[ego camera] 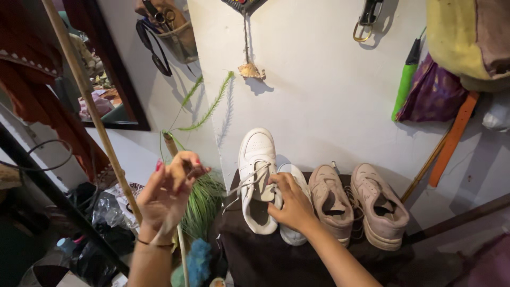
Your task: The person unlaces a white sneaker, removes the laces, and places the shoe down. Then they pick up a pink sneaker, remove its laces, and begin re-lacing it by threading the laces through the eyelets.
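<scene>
We are pulling a white lace (245,182) taut with our left hand (169,194), fingers pinching its end. Our right hand (291,204) is pressing, fingers curled, on the white sneaker (256,159) at the dark stand's (255,260) left edge, beside beige sneakers (356,204).

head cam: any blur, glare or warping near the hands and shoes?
Head view: left hand slightly motion-soft; right hand and white sneaker sharp; soft shadows on the wall, no glare; wide-angle bending at the bamboo pole.
</scene>
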